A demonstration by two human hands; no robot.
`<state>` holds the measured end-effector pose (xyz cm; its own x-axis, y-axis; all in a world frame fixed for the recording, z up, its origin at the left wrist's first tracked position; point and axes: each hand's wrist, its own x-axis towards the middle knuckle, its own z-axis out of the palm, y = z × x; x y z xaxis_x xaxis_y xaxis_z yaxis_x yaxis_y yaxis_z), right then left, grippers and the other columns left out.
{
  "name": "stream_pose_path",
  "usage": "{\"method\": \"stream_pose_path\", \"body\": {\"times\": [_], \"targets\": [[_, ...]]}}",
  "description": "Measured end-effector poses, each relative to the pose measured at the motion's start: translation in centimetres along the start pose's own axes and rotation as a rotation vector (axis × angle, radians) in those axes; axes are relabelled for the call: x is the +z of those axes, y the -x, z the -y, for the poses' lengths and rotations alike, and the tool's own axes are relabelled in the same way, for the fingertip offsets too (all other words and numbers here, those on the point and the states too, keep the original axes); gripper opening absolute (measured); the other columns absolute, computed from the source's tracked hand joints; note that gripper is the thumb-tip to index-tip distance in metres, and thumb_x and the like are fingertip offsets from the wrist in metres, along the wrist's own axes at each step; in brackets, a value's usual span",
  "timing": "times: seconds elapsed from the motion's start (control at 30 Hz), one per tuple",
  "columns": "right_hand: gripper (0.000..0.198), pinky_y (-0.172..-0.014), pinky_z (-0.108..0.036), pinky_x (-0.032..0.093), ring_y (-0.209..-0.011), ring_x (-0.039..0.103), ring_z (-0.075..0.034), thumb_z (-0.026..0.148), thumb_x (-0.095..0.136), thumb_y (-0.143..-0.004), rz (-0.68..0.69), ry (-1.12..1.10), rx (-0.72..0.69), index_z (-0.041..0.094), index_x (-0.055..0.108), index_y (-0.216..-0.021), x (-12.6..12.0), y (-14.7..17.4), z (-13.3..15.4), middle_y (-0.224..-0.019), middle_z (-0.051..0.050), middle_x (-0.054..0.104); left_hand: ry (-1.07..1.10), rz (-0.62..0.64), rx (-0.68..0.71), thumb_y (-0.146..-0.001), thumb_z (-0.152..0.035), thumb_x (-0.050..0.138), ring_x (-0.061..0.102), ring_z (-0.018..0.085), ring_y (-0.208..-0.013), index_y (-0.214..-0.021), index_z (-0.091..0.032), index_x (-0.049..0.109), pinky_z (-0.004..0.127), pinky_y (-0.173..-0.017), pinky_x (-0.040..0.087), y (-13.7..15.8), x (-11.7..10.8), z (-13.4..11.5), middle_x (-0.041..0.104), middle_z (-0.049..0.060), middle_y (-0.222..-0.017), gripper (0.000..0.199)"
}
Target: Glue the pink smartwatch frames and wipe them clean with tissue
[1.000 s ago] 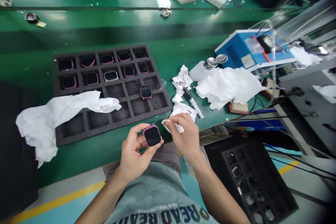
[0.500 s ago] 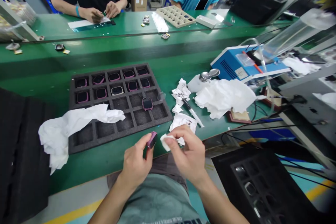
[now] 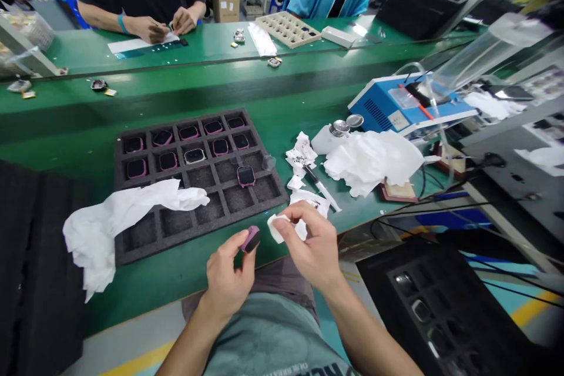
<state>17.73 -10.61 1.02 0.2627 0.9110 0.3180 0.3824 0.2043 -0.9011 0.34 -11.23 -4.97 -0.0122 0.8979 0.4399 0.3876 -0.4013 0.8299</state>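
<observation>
Between thumb and fingers, my left hand pinches a purple-framed smartwatch case, tilted so its dark face shows. To its right, my right hand grips a folded white wipe; a small gap separates wipe and watch. Beyond my hands lies a dark foam tray with several watch cases in its far compartments, mostly purple-framed and one pale-framed. One purple watch case rests across a divider at the tray's right side. A crumpled white cloth covers part of the tray's near left.
Right of the tray are a syringe, stained wipes, a pile of white wipes, an alcohol dispenser and a blue machine. Black foam trays stand at left. Across the bench, a co-worker's hands handle a white strip.
My left hand has turned the watch case so more of its dark face shows. The right hand with the wipe has shifted slightly up and left. The camera view has moved a little.
</observation>
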Motion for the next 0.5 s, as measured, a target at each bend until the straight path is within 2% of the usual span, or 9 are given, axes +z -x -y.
{"method": "stream_pose_path", "body": {"times": [0.07, 0.17, 0.23, 0.27, 0.33, 0.4, 0.5], "targets": [[0.009, -0.067, -0.031, 0.047, -0.073, 0.058, -0.016, 0.021, 0.066, -0.092, 0.085, -0.079, 0.000, 0.022, 0.066, -0.082, 0.2, -0.1, 1.2, -0.078, -0.001, 0.064, 0.028, 0.042, 0.021, -0.080, -0.012, 0.079, 0.081, 0.022, -0.084, -0.110, -0.023, 0.070, 0.032, -0.077, 0.066, 0.0, 0.1, 0.0, 0.083, 0.005, -0.099, 0.033], [0.009, -0.065, -0.029, 0.047, -0.071, 0.058, -0.015, 0.022, 0.068, -0.090, 0.198, -0.104, 0.067, 0.021, 0.068, -0.080, 0.4, -0.5, 1.4, -0.076, -0.001, 0.065, 0.114, -0.009, 0.004, -0.077, -0.012, 0.082, 0.081, 0.022, -0.081, -0.107, -0.023, 0.068, 0.031, -0.075, 0.067, 0.1, 0.2, -0.3, 0.083, 0.004, -0.096, 0.034], [0.013, -0.063, -0.029, 0.045, -0.068, 0.057, -0.015, 0.022, 0.068, -0.089, 0.282, -0.053, 0.136, 0.020, 0.069, -0.076, 0.1, -0.7, 0.6, -0.071, 0.000, 0.065, 0.286, -0.006, -0.055, -0.079, -0.010, 0.081, 0.081, 0.020, -0.082, -0.112, -0.024, 0.063, 0.031, -0.076, 0.067, 0.0, 0.2, -0.8, 0.082, 0.003, -0.098, 0.040], [0.014, -0.063, -0.028, 0.044, -0.067, 0.057, -0.015, 0.022, 0.068, -0.088, 0.311, -0.029, 0.164, 0.020, 0.069, -0.074, -0.1, -0.6, 0.0, -0.069, 0.000, 0.065, 0.412, 0.050, -0.115, -0.081, -0.009, 0.079, 0.081, 0.020, -0.082, -0.115, -0.024, 0.059, 0.032, -0.078, 0.067, -0.2, 0.1, -1.1, 0.082, 0.003, -0.098, 0.042], [0.015, -0.063, -0.028, 0.044, -0.066, 0.056, -0.014, 0.022, 0.068, -0.088, 0.308, -0.015, 0.192, 0.020, 0.068, -0.073, -0.8, -0.4, -0.9, -0.068, 0.001, 0.064, 0.651, 0.179, -0.262, -0.084, -0.011, 0.078, 0.081, 0.018, -0.078, -0.116, -0.026, 0.054, 0.031, -0.076, 0.067, -0.8, -0.2, -1.7, 0.083, 0.001, -0.093, 0.043], [0.013, -0.064, -0.028, 0.045, -0.067, 0.056, -0.014, 0.023, 0.069, -0.088, 0.247, -0.040, 0.174, 0.020, 0.068, -0.075, -1.6, -0.2, -1.2, -0.070, 0.001, 0.064, 0.817, 0.288, -0.400, -0.083, -0.014, 0.082, 0.081, 0.017, -0.073, -0.113, -0.027, 0.053, 0.029, -0.073, 0.067, -1.4, -0.5, -2.2, 0.083, -0.001, -0.087, 0.044], [0.012, -0.065, -0.028, 0.046, -0.069, 0.058, -0.015, 0.023, 0.069, -0.089, 0.217, -0.102, 0.101, 0.020, 0.067, -0.078, -2.4, 0.0, -0.2, -0.073, 0.000, 0.064, 0.910, 0.340, -0.515, -0.078, -0.016, 0.086, 0.080, 0.017, -0.071, -0.109, -0.027, 0.052, 0.028, -0.070, 0.067, -2.1, -0.7, -2.4, 0.082, -0.003, -0.082, 0.047]]}}
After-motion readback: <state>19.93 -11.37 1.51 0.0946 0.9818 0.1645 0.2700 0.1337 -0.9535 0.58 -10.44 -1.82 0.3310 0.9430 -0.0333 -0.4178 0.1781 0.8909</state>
